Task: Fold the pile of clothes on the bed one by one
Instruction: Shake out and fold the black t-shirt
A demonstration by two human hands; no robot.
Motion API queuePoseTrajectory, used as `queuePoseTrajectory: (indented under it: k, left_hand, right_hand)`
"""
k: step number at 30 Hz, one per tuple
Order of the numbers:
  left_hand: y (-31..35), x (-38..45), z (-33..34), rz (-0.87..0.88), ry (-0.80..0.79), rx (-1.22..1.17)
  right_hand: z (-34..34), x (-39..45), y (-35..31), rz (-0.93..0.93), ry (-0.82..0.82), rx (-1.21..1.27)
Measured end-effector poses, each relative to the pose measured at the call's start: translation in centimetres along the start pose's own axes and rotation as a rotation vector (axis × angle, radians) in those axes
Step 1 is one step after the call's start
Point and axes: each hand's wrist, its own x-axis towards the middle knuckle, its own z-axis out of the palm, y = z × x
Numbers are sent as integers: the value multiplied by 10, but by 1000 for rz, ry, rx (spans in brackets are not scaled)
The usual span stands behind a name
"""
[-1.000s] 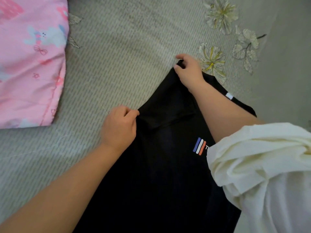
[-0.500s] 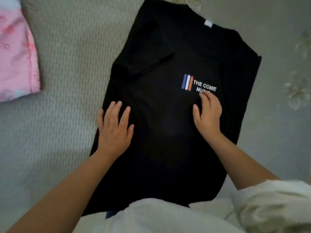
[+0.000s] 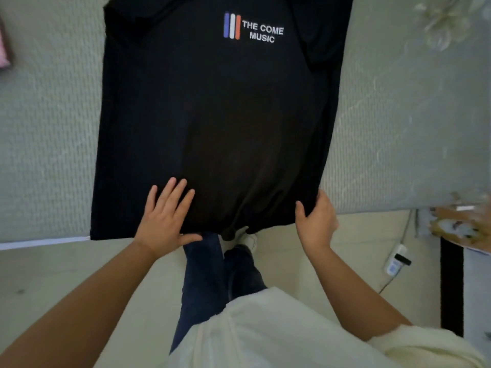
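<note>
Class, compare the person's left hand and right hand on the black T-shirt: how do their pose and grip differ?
The left hand lies flat on the black T-shirt, fingers straight and spread; the right hand curls around the shirt's side edge in a grip. The left hand sits mid-hem; the right hand sits at the hem's corner. Both touch the shirt's lower end, near the bed edge.

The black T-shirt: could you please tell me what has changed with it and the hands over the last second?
Both hands let go of the collar end and moved down to the hem. The left hand now presses flat there; the right hand grips the hem's right corner. The black T-shirt stayed logo-up on the bed, sides folded in.
</note>
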Motion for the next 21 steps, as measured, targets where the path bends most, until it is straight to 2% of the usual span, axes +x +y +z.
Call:
queuePoseTrajectory:
  k: [5, 8, 11, 14, 16, 17, 21]
  left_hand:
    - [8, -3, 6, -118, 50, -39]
    - [11, -3, 9, -125, 87, -6]
    - [15, 0, 9, -99, 123, 46]
    - [14, -1, 14, -77, 127, 53]
    - [8, -3, 19, -32, 149, 88]
    - [5, -5, 20, 0, 172, 90]
    - [-2, -8, 22, 77, 227, 72]
  right_hand:
    - [-9, 0, 32, -33, 13, 139]
    - [-27, 15, 67, -31, 27, 104]
    - [-27, 21, 82, -126, -4, 14]
    - [-15, 6, 81, -237, 184, -141]
    - [0, -13, 79, -352, 324, -199]
    - [11, -23, 76, -441, 322, -233]
    - [56, -52, 44, -859, 163, -413]
